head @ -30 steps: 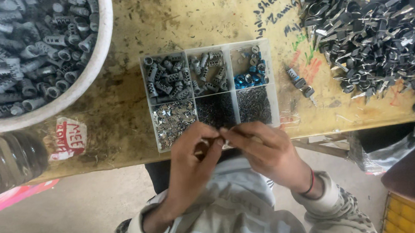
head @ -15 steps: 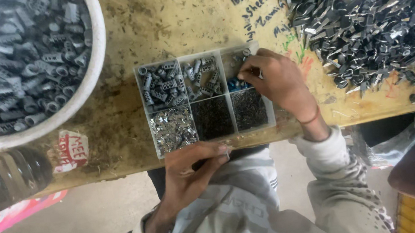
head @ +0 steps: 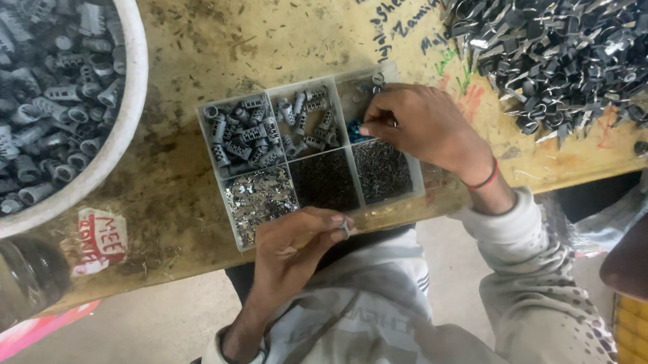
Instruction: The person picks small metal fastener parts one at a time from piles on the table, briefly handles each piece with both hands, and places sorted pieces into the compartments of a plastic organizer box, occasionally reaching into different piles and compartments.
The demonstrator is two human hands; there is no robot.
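In the head view, a clear plastic compartment box (head: 311, 154) with six cells is seen lying on a worn yellowish wooden table (head: 268, 34), close to its near edge. The upper row of cells is filled with grey ribbed plastic sleeves (head: 238, 132) on the left and in the middle, while small blue parts (head: 357, 135) are glimpsed in the upper right cell. The lower row is filled with shiny metal bits (head: 259, 196) on the left and dark fine pieces (head: 326, 179) in the two other cells.

The right hand (head: 419, 126) is held over the upper right cell, its fingertips drawn together in a pinch down among the blue parts; whether a part is actually gripped cannot be told. A red band is worn at that wrist.

The left hand (head: 294, 241) is rested at the near edge of the box, its thumb and forefinger pressed together on a small pale piece (head: 343, 223).

A white bowl (head: 127, 135) heaped with grey sleeves is placed at the far left, and a pile of dark metal clips (head: 564, 28) at the far right. A clear plastic bottle (head: 8, 284) is lying at the left table edge.
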